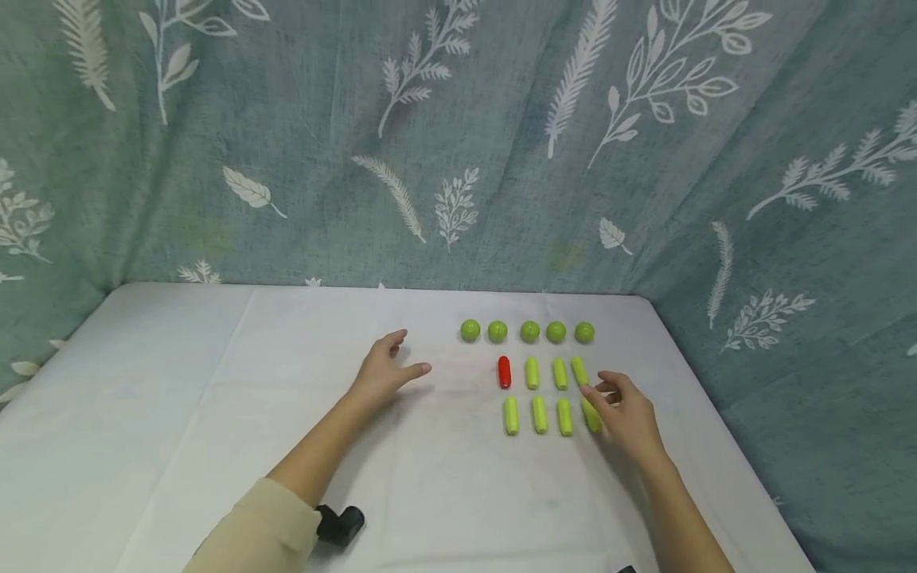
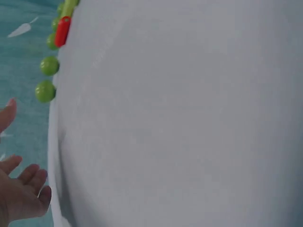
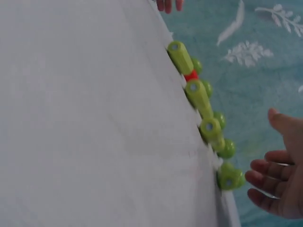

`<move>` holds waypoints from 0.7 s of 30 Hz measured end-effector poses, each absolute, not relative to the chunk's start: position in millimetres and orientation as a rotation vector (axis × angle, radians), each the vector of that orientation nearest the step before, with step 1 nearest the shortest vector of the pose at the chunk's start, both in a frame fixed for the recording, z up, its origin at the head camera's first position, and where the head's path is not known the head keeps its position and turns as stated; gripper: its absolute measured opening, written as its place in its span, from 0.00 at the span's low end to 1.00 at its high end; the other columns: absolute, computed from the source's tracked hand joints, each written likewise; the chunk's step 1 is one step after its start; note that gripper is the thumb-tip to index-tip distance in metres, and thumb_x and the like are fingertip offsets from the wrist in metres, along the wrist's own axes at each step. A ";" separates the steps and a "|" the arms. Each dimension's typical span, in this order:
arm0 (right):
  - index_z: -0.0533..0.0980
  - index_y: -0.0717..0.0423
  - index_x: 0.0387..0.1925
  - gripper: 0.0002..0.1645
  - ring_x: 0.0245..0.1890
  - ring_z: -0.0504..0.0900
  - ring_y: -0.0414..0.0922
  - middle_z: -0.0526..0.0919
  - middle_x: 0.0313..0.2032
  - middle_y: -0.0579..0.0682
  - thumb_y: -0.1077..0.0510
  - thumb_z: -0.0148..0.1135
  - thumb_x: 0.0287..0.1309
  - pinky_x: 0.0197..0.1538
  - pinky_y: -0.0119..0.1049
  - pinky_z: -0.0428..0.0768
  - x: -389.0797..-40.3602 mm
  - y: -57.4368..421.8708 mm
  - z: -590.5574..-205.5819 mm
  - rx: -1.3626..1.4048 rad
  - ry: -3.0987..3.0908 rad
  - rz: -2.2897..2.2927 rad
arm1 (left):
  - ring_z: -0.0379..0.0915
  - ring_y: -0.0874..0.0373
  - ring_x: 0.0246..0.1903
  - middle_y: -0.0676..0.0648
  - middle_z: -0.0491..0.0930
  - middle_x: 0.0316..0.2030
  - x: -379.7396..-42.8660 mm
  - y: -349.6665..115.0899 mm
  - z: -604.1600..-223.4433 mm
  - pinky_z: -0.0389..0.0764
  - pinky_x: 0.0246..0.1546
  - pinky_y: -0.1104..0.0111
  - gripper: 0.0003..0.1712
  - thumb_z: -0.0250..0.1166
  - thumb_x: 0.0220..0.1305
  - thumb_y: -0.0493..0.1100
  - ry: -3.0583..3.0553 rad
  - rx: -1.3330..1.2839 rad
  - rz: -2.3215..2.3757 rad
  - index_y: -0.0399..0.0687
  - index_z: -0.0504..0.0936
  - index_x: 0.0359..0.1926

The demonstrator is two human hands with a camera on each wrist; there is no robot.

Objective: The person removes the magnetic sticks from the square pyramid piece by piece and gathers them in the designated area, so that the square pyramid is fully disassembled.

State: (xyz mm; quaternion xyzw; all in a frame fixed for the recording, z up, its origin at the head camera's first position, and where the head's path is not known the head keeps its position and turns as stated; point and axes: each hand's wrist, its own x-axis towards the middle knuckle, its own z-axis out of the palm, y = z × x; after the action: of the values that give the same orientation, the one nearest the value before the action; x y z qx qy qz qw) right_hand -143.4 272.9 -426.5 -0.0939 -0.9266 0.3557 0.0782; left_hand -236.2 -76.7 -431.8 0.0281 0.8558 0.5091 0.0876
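My left hand (image 1: 380, 372) hovers over the white cloth left of the pieces, its thumb and fingers apart and nothing between them. At the right end of the rows is my right hand (image 1: 626, 414), fingers loosely bent and holding nothing. Its thumb overlaps the gap between the rightmost yellow-green rods in the head view, partly hiding the front one (image 1: 591, 415). Several yellow-green rods (image 1: 540, 415) lie in two rows, and a red rod (image 1: 505, 372) begins the back one at its left. Behind them runs a line of several green balls (image 1: 529, 331).
A white cloth (image 1: 444, 493) covers the table. Patterned green-blue fabric (image 1: 315, 143) hangs behind it and along its right side. A black object (image 1: 341, 525) shows beside my left sleeve (image 1: 261, 529).
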 end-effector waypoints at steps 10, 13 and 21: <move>0.56 0.64 0.69 0.47 0.68 0.58 0.60 0.62 0.67 0.62 0.42 0.61 0.58 0.66 0.61 0.56 -136.7 211.9 -403.9 0.320 -2.679 0.851 | 0.47 0.41 0.69 0.40 0.55 0.70 -171.6 -108.5 -413.3 0.40 0.67 0.44 0.57 0.68 0.51 0.64 3.112 0.575 0.990 0.43 0.52 0.72; 0.51 0.64 0.70 0.56 0.71 0.48 0.61 0.55 0.70 0.61 0.30 0.54 0.56 0.67 0.64 0.47 -131.8 194.9 -400.6 0.471 -2.641 0.605 | 0.41 0.41 0.71 0.39 0.50 0.72 -157.3 -107.6 -411.6 0.34 0.67 0.41 0.59 0.58 0.52 0.74 3.254 0.688 0.652 0.46 0.48 0.74; 0.43 0.50 0.74 0.72 0.72 0.31 0.61 0.39 0.74 0.58 0.10 0.39 0.36 0.64 0.71 0.39 -118.7 153.1 -405.0 0.620 -2.711 0.163 | 0.40 0.39 0.71 0.36 0.48 0.72 -136.5 -105.9 -418.4 0.29 0.63 0.34 0.66 0.43 0.43 0.88 3.425 0.816 0.183 0.49 0.52 0.73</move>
State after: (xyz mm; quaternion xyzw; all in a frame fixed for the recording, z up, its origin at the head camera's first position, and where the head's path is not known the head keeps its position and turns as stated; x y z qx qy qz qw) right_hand -118.7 153.1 -405.0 0.2190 -0.9578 0.0576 0.1772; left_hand -136.5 -105.9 -418.4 0.2271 0.9536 0.0510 -0.1910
